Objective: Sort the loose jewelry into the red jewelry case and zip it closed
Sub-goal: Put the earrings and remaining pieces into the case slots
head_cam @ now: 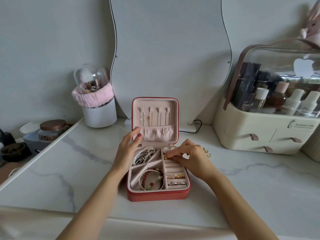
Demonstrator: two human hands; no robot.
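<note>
The red jewelry case [156, 194] lies open on the marble top, its lid [155, 101] upright with several necklaces hung inside. My left hand [128, 146] steadies the lid's lower left edge. My right hand [187, 157] pinches a small gold earring [166, 158] over the top of the ring-roll section. Pearl bracelets [145, 154] fill the upper-left compartment and a red bead bracelet [151, 179] the lower one. Rings [175, 179] sit in the ring rolls, and two white pearl earrings [168, 149] lie in the top right slot. Loose gold earrings [207, 152] rest on the table behind my right hand.
A wavy mirror [170, 58] stands behind the case, with its cable [197, 126] on the table. A white brush holder with a pink band [97, 104] is back left. A cream cosmetics organizer [263, 129] with bottles is at the right.
</note>
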